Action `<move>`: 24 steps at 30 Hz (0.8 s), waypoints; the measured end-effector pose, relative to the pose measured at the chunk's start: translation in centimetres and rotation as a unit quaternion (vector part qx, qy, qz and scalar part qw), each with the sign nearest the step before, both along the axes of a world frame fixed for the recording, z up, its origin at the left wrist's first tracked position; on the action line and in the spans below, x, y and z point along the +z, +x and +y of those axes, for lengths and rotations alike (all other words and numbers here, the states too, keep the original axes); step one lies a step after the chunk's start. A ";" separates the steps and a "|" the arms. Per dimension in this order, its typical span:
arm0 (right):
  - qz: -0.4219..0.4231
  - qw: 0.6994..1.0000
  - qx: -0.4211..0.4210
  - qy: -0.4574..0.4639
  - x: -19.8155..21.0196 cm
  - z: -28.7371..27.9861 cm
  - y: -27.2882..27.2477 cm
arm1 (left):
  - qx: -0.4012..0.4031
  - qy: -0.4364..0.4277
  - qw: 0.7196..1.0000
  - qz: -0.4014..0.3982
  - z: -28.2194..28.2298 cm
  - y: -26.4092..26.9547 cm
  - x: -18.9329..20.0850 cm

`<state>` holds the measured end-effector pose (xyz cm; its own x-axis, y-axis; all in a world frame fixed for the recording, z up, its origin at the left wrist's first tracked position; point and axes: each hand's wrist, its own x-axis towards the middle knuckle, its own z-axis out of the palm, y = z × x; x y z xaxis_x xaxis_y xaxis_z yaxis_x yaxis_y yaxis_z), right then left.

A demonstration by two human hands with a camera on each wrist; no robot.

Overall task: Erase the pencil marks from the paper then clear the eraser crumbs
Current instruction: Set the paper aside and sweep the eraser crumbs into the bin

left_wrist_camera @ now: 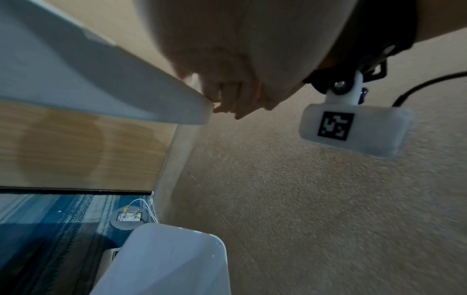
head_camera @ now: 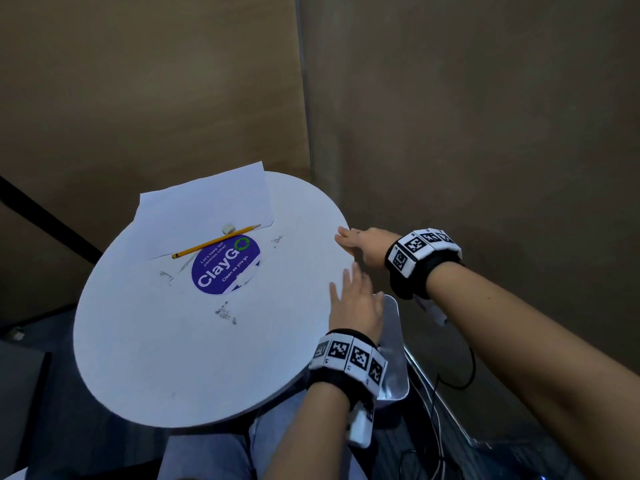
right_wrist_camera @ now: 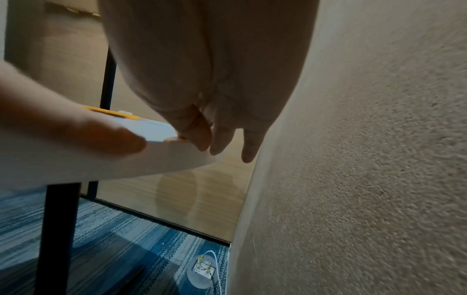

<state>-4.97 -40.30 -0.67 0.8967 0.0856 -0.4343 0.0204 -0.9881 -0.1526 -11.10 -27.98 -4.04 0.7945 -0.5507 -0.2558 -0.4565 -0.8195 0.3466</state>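
Note:
A white paper (head_camera: pixel 207 206) lies at the far side of the round white table (head_camera: pixel 156 358). On its near edge lie a yellow pencil (head_camera: pixel 214 241) and a small white eraser (head_camera: pixel 228 228). Grey eraser crumbs (head_camera: pixel 225 311) sit in small piles on the tabletop. My left hand (head_camera: pixel 351 299) lies flat at the table's right edge with straight fingers and holds nothing. My right hand (head_camera: pixel 349 239) reaches to the same edge a little farther back, fingers extended, also with nothing in it. In the right wrist view its fingertips (right_wrist_camera: pixel 202 143) touch the rim.
A purple round ClayGo sticker (head_camera: pixel 225 263) marks the table's middle. A white bin (head_camera: pixel 393 341) stands below the right edge, under my left wrist. Walls close in behind and to the right. Cables hang near the bin.

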 end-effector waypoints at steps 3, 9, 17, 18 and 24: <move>0.005 1.000 -0.016 0.020 -0.2 -0.1 0.0 | 0.071 -0.035 0.996 -0.044 0.1 0.1 0.3; 0.007 0.999 -0.021 0.032 -0.3 -0.3 -0.3 | 0.090 0.054 0.995 0.001 -0.2 -0.6 -0.4; 0.000 0.999 -0.037 0.038 -0.4 0.0 -0.7 | 0.131 0.026 0.991 -0.011 -0.8 -1.2 0.3; 0.002 0.998 -0.038 0.040 -0.4 0.0 -0.7 | 0.095 0.029 0.995 -0.007 -1.1 -1.5 0.2; -0.001 0.998 -0.033 0.049 -0.2 -0.2 -0.9 | 0.087 -0.058 0.994 -0.028 -2.0 -1.9 0.7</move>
<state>-5.88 -40.48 -0.92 0.9025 0.0678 -0.4253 -0.0447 -0.9674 -0.2491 -13.00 -29.99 -3.35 0.8915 -0.4272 -0.1506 -0.3332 -0.8437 0.4209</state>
